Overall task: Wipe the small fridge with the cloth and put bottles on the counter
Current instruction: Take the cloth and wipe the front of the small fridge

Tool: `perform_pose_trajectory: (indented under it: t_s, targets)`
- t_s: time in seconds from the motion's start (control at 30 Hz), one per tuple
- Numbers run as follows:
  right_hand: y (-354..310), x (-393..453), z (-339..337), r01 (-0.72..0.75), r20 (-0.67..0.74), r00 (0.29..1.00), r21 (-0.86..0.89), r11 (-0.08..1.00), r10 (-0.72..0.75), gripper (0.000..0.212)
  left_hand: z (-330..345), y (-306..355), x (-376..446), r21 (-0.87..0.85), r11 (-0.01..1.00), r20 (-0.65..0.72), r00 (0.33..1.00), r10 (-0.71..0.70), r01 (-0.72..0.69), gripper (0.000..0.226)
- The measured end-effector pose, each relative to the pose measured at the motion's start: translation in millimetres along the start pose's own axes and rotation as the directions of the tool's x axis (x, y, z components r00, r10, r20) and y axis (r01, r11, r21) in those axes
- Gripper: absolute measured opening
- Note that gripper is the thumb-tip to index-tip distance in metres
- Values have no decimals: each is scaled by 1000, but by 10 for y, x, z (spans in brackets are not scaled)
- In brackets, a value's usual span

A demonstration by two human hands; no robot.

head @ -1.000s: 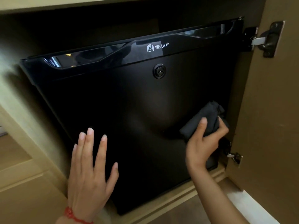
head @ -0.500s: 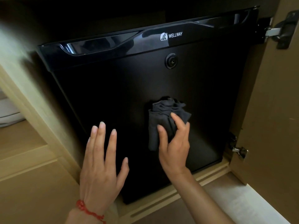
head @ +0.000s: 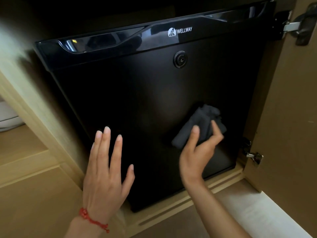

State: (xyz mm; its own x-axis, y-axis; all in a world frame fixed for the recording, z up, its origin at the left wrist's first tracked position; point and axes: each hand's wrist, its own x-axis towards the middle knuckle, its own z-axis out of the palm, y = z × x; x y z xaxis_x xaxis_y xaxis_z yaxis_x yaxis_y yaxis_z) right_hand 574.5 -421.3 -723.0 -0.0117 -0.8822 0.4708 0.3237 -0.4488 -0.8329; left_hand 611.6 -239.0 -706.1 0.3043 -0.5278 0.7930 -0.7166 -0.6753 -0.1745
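Observation:
The small black fridge (head: 137, 93) sits inside a wooden cabinet with its door closed; it carries a WELLWAY logo and a round lock near the top. My right hand (head: 197, 152) presses a bunched dark grey cloth (head: 200, 124) against the lower right of the fridge door. My left hand (head: 106, 169) has its fingers spread over the lower left of the door and holds nothing. A red string bracelet is on my left wrist. No bottles are in view.
The cabinet door (head: 291, 117) stands open at the right, with metal hinges at top (head: 298, 24) and bottom (head: 253, 157). A wooden cabinet frame (head: 25, 103) borders the fridge on the left. A wooden ledge (head: 188, 200) runs under the fridge. Something white (head: 8, 115) lies at far left.
My right hand swept the cloth from the door's lower right edge toward the middle, then back to the right. My left hand stayed open at the lower left. The view shifted slightly.

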Motion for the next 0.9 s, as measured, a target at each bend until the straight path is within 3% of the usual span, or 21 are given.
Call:
perform_pose_trajectory:
  t_s: [0.2,0.37,0.5,0.63,0.77,0.9]
  targets:
    - [-55,-467,53,315,280,915,-48,948,-290,43,49,36,-184,-1,999,57,998,38,-38,61]
    - [96,-201,-44,451,319,869,-202,869,-377,42,108,58,-254,-4,998,96,993,64,-64,62]
    - [203,-21,-139,298,243,938,-194,935,-248,44,126,40,-261,0,998,110,992,59,-59,62]
    - [381,341,-296,53,21,999,-126,991,-50,44,148,47,-266,1,998,113,992,55,-56,63]
    - [500,551,-361,-165,-155,976,-73,984,152,41,164,46,-271,11,998,98,993,60,-61,63]
    - [458,429,-263,-247,-201,950,-21,969,238,40,178,45,-262,19,998,100,993,57,-60,63]
